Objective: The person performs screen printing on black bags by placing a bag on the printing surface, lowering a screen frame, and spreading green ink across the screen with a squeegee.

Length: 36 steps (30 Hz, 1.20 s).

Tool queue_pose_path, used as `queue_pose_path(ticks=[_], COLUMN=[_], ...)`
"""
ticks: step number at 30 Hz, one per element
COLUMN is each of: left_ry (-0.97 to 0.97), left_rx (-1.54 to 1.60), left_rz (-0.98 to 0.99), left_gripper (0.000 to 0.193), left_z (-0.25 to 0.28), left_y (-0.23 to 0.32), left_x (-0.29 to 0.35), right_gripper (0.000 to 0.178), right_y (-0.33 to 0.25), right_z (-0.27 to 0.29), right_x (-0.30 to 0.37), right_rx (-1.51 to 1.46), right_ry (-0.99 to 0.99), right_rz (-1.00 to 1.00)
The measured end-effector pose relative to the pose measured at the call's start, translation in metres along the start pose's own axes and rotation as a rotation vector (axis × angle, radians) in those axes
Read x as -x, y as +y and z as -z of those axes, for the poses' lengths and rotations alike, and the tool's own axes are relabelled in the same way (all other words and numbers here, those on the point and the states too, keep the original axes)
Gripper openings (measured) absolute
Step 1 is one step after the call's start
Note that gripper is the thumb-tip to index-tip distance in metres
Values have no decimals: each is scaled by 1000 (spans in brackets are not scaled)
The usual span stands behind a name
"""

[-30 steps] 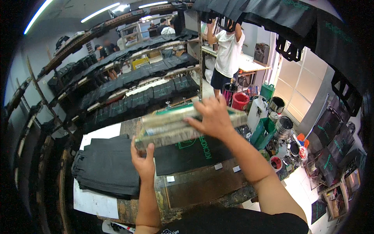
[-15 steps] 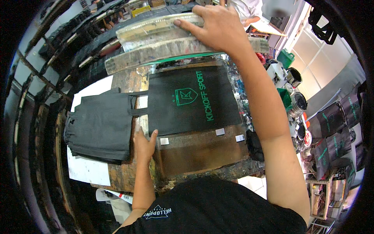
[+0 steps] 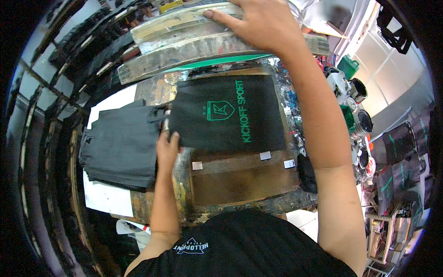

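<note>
A black fabric bag (image 3: 260, 111) with a green shield emblem and green lettering lies across a brown printing board (image 3: 244, 184). My left hand (image 3: 167, 148) pinches the bag's left edge near its near corner, which looks slightly lifted and blurred. At the far side, my right hand (image 3: 267, 25) grips the rim of a raised, paint-stained screen-printing frame (image 3: 184, 60); some of its fingers are cut off by the upper edge. Green mesh shows along the frame's underside. To the left, a stack of plain black bags (image 3: 122, 143) sits beside my left hand.
Small pale tabs (image 3: 197, 165) are stuck on the board. Paint cans (image 3: 362, 123) and a green container (image 3: 348, 67) stand at the right. Printed bags (image 3: 392, 143) lie on a rack farther right. Dark shelving bars (image 3: 50, 184) line the left. Part of another person (image 3: 300, 11) shows at the back.
My left hand has moved up onto the printed bag's edge and taken hold of it. The bag has shifted away from me on the board. My right hand still holds the raised frame.
</note>
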State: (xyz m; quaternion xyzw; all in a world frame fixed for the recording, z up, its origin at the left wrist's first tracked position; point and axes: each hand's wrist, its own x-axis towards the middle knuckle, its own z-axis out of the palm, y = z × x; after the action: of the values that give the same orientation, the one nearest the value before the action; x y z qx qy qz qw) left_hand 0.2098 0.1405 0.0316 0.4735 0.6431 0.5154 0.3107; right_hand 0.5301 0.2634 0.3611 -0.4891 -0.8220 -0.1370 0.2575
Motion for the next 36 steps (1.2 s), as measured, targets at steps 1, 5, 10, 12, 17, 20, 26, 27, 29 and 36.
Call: queue_pose_path(ticks=[1,5,10,12,17,20,26,27,29,36], left_ry=[25,71,89,184,368,573,611,484,301,44], left_rx=[-25,-241,-553,-617,-612,-780,-979,-932,-827,-1077], left_rz=[22,130,195,203,209,334,-156,-301,-319,-277], left_gripper=[29,45,68,65,49,57,79,76,63,89], left_z=[19,115,274,324,338,397,256,252,210,186], left_y=[9,66,37,23,-2,-33,-80,-82,-60,-37], left_x=[-20,-93,-204,-237,-300,-277,-185,-150,-78,63], right_gripper=[77,74,65,65,66,70,64,64,63,61], right_y=[-1,4,22,5,20,7,14,13,15,11], right_z=[-6,-13,-34,-21,-26,-24,-24,-25,-26,-21], right_x=[-3,-2,-2,-4,-6,-10,-3,-3,-2,-6], right_rx=[17,35,34,7,61,-37,64,52,41,-10], right_ry=[8,78,366,172,291,266,272,276,276,181], right_rz=[-9,13,177,102,106,91,192,195,142,82])
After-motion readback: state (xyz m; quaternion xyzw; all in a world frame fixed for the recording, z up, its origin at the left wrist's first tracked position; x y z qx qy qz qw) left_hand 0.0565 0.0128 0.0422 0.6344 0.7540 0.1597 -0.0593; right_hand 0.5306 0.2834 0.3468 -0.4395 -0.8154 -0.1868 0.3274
